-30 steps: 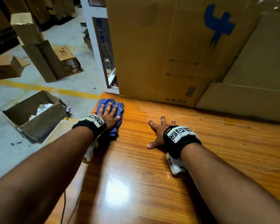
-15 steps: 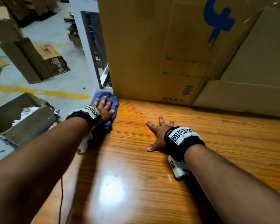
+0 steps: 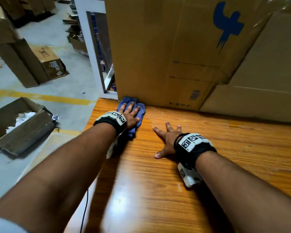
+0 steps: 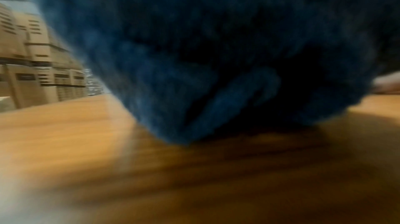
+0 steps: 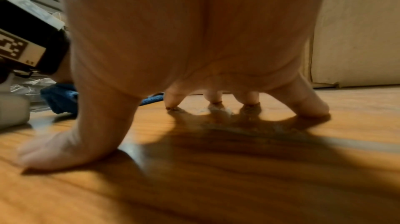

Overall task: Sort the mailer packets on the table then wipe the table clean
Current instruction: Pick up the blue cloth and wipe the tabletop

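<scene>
A crumpled blue cloth (image 3: 141, 109) lies on the wooden table (image 3: 175, 190) at its far left corner, against the base of a big cardboard box (image 3: 166, 47). My left hand (image 3: 130, 113) presses flat on the cloth with straight fingers. In the left wrist view the blue cloth (image 4: 194, 56) fills most of the picture, blurred. My right hand (image 3: 166, 140) rests spread on the bare wood to the right, fingertips (image 5: 173, 104) and thumb touching the table. The cloth (image 5: 60, 99) shows behind that thumb. No mailer packets are in view.
A second large cardboard box (image 3: 259, 91) stands along the table's far right edge. On the floor to the left are an open carton with white paper (image 3: 18, 125), more cartons (image 3: 45, 63) and a yellow floor line (image 3: 40, 96). A white frame (image 3: 97, 52) stands behind the table corner.
My left hand has slid the blue cloth away from me and slightly right, up against the big box. The right hand has stayed planted on the table.
</scene>
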`<state>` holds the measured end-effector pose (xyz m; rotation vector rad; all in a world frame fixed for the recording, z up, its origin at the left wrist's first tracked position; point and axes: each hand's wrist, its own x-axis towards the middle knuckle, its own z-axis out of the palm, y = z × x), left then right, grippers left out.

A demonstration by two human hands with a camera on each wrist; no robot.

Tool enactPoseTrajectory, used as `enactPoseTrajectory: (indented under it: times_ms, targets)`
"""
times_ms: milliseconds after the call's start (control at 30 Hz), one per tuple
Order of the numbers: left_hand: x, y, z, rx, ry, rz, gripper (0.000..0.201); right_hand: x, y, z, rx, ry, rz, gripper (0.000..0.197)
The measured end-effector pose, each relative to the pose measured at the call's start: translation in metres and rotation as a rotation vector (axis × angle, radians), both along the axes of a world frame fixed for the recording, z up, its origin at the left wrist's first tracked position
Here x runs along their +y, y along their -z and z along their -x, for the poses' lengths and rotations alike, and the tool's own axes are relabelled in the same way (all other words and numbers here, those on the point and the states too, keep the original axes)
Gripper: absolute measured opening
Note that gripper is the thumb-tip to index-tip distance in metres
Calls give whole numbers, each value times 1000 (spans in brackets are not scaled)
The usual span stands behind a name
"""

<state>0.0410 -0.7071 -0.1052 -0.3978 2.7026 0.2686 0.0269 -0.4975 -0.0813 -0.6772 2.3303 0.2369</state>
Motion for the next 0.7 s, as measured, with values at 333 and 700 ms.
enactPoseTrajectory:
  times_ms: [333, 700]
  targets:
    - [-87, 4, -26, 49, -309, 31, 63, -2, -1, -1, -10, 6, -15, 117]
    - [-20, -12, -59, -30, -51, 51, 61, 0, 6, 4, 2, 13, 0, 119]
